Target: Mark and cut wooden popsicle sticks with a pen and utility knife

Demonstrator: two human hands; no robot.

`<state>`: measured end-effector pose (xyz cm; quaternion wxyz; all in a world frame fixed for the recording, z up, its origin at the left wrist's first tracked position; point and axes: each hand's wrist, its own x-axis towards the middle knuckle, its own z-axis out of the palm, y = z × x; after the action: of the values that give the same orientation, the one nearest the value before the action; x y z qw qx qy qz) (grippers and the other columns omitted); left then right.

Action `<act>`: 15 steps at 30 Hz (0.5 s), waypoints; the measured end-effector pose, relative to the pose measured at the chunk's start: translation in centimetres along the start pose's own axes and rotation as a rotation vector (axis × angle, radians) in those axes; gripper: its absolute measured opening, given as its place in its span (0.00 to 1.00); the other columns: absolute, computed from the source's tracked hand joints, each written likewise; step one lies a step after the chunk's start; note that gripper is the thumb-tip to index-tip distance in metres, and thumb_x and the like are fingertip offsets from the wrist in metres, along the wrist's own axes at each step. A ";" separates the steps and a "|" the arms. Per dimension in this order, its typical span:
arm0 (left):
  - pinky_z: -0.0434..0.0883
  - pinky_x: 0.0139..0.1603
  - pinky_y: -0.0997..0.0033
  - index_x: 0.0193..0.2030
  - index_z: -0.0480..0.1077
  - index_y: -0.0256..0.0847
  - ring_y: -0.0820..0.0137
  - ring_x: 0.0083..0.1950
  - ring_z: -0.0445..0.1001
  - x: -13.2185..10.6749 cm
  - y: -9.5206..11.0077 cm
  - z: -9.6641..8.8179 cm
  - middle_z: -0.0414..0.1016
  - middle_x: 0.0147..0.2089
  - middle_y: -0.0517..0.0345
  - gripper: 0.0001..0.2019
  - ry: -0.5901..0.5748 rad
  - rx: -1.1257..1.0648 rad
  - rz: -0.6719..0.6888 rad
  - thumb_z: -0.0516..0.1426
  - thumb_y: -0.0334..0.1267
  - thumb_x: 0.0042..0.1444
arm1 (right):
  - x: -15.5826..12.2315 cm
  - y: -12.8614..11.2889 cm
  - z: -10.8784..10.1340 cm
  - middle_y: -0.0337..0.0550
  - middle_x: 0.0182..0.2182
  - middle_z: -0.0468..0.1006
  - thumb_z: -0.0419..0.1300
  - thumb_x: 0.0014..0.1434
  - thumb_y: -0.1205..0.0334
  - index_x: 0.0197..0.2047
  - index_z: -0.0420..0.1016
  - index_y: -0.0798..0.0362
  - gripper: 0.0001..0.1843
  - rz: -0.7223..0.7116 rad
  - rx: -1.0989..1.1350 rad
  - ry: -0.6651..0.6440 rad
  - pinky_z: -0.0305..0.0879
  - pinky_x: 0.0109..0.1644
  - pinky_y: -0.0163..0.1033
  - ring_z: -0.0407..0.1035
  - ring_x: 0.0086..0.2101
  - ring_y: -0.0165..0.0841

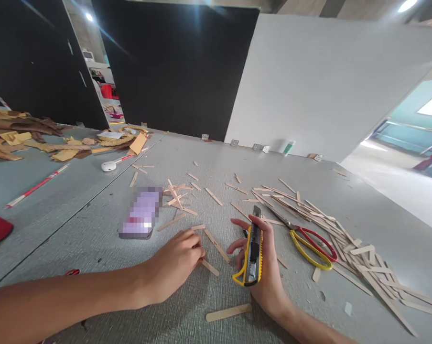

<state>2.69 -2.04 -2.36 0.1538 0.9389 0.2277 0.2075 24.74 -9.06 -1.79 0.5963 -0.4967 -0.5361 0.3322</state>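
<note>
My left hand [178,263] rests low over the table with its fingers curled together. A short wooden craft stick [210,268] pokes out from under its fingertips, its other end hidden. In my right hand [269,267] is a yellow and black box cutter [253,251], held upright with the thumb along its side and some fingers spread. I cannot make out an extended blade. A longer craft stick [216,245] lies between the two hands, and another craft stick [229,313] lies nearer to me.
Scissors [311,243] with red and yellow handles lie right, beside a heap of craft sticks [373,267]. Left are a blurred phone [140,212], a white earbud case [109,166] and a red-white pencil [38,185]. Brown scraps [69,148] lie behind. Black [180,67] and white panels [319,81] stand at the back.
</note>
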 end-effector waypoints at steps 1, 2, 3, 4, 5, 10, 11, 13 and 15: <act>0.75 0.49 0.60 0.40 0.75 0.39 0.62 0.48 0.76 0.1 -0.1 0.0 0.75 0.42 0.54 0.09 0.007 -0.015 -0.004 0.55 0.25 0.67 | 0.0 0.0 0.0 0.55 0.64 0.67 0.57 0.69 0.60 0.70 0.51 0.38 0.30 -0.004 -0.001 -0.002 0.69 0.24 0.34 0.75 0.32 0.30; 0.75 0.49 0.60 0.39 0.74 0.39 0.62 0.47 0.76 0.1 -0.1 0.1 0.75 0.42 0.54 0.10 0.013 -0.030 -0.011 0.54 0.23 0.66 | 0.1 0.0 0.1 0.57 0.65 0.65 0.58 0.68 0.60 0.70 0.50 0.38 0.32 -0.011 -0.004 -0.003 0.70 0.25 0.34 0.75 0.33 0.31; 0.75 0.47 0.61 0.39 0.73 0.39 0.62 0.46 0.76 0.1 -0.1 0.1 0.75 0.41 0.55 0.11 0.019 -0.045 -0.023 0.53 0.22 0.66 | 0.1 0.0 0.1 0.58 0.67 0.64 0.60 0.67 0.61 0.71 0.49 0.37 0.35 -0.020 -0.013 -0.005 0.71 0.26 0.34 0.76 0.34 0.31; 0.75 0.46 0.61 0.39 0.72 0.39 0.63 0.45 0.75 0.1 0.0 0.1 0.75 0.40 0.55 0.11 0.024 -0.063 -0.037 0.52 0.21 0.65 | 0.1 0.0 0.1 0.59 0.68 0.62 0.61 0.65 0.62 0.71 0.48 0.37 0.37 -0.029 -0.028 -0.007 0.72 0.26 0.35 0.76 0.35 0.32; 0.75 0.45 0.61 0.39 0.72 0.39 0.63 0.44 0.75 0.2 0.0 0.2 0.74 0.40 0.55 0.12 0.030 -0.082 -0.051 0.51 0.20 0.65 | 0.1 0.0 0.1 0.59 0.69 0.61 0.62 0.64 0.62 0.71 0.47 0.37 0.39 -0.035 -0.046 -0.005 0.72 0.27 0.35 0.77 0.36 0.33; 0.73 0.45 0.60 0.41 0.71 0.40 0.63 0.44 0.74 0.8 0.3 0.0 0.75 0.41 0.55 0.12 0.069 -0.238 -0.121 0.50 0.22 0.65 | 0.3 0.2 0.0 0.59 0.70 0.59 0.64 0.61 0.64 0.74 0.43 0.34 0.47 -0.020 -0.116 0.006 0.77 0.30 0.38 0.77 0.37 0.34; 0.73 0.46 0.61 0.43 0.71 0.40 0.64 0.44 0.74 1.0 0.4 -0.1 0.76 0.42 0.55 0.11 0.077 -0.283 -0.138 0.50 0.23 0.66 | 0.3 0.3 0.0 0.58 0.70 0.59 0.63 0.62 0.63 0.74 0.42 0.34 0.46 -0.006 -0.109 0.005 0.77 0.30 0.38 0.77 0.37 0.33; 0.73 0.45 0.64 0.46 0.72 0.40 0.66 0.43 0.75 1.6 0.6 -0.4 0.77 0.43 0.56 0.11 0.083 -0.385 -0.182 0.50 0.28 0.69 | 0.5 0.3 0.2 0.58 0.70 0.58 0.61 0.64 0.62 0.74 0.42 0.34 0.43 0.023 -0.083 -0.001 0.78 0.31 0.38 0.77 0.36 0.32; 0.72 0.37 0.69 0.48 0.73 0.39 0.70 0.36 0.74 2.1 0.7 -0.6 0.76 0.38 0.58 0.11 0.067 -0.496 -0.241 0.50 0.34 0.71 | 0.6 0.3 0.4 0.58 0.70 0.59 0.60 0.66 0.61 0.74 0.44 0.35 0.40 0.048 -0.059 -0.006 0.79 0.33 0.40 0.76 0.34 0.31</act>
<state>4.36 -1.51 -0.87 0.3948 0.8315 0.2847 0.2678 24.52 -8.31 -1.95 0.5715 -0.5258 -0.5354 0.3319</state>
